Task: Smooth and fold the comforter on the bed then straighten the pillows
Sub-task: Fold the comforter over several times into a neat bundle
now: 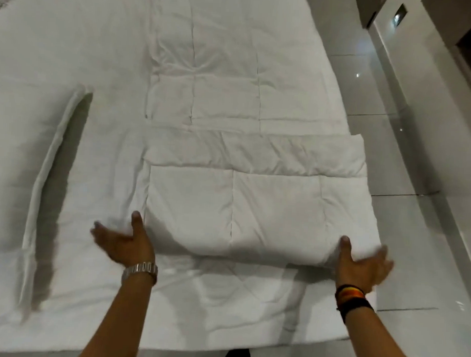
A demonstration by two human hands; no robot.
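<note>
Bed (60, 52) fills view; comforter (254, 205) lies folded on its right half, puffy, soft, light, prob. springs back. My left hand (122, 241) & right hand (359, 262) flank the near fold, spread wide, gripping nothing, fingers blurred. Best hold: both near corners.

White quilted comforter (255, 203), silver watch (140, 271), black-orange-yellow wristband (351, 296)

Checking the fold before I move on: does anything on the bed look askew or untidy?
Yes. Left of the folded comforter, a raised fabric ridge runs slantwise, casting a shadow. The fold's far layer sticks out rightward.
</note>
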